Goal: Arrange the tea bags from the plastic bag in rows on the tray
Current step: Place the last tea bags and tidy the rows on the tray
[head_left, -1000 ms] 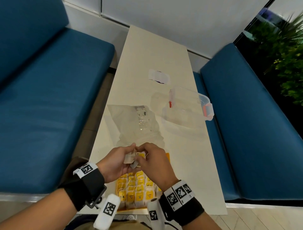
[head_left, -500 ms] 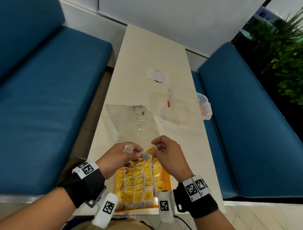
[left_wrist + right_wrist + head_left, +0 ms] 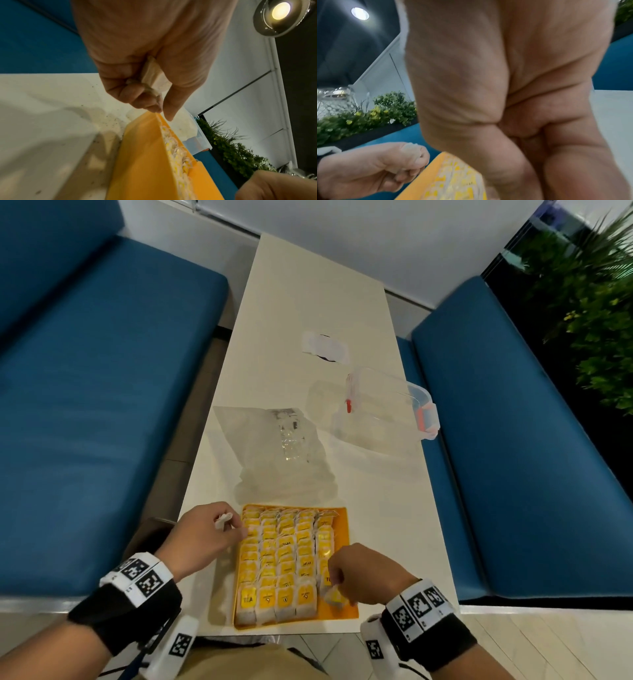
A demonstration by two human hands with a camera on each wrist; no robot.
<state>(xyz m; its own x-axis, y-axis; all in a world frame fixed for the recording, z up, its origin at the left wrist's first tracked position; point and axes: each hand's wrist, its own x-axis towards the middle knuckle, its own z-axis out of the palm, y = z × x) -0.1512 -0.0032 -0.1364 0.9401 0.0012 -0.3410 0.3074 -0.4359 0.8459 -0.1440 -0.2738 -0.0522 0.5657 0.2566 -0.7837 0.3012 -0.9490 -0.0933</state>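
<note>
An orange tray (image 3: 344, 525) lies at the table's near edge, filled with rows of yellow-tagged tea bags (image 3: 284, 559). My left hand (image 3: 219, 529) hovers at the tray's far left corner and grips a white tea bag (image 3: 222, 520), also seen as the tea bag (image 3: 154, 77) curled in its fingers. My right hand (image 3: 346, 580) is over the tray's near right part, pinching a tea bag (image 3: 334, 597) that hangs at the end of the right-hand row. The clear plastic bag (image 3: 274, 450) lies flat just beyond the tray. The right wrist view shows mostly palm.
A clear plastic box (image 3: 383, 405) with orange clips stands at the table's right edge. A white paper scrap (image 3: 325, 349) lies farther back. Blue benches (image 3: 102, 371) flank the narrow table (image 3: 308, 296); a plant (image 3: 596, 302) is at far right.
My hands have come apart. The right hand carried a tea bag down to the tray's near right corner, while the left hand shifted left with its own bag. The tray is now uncovered.
</note>
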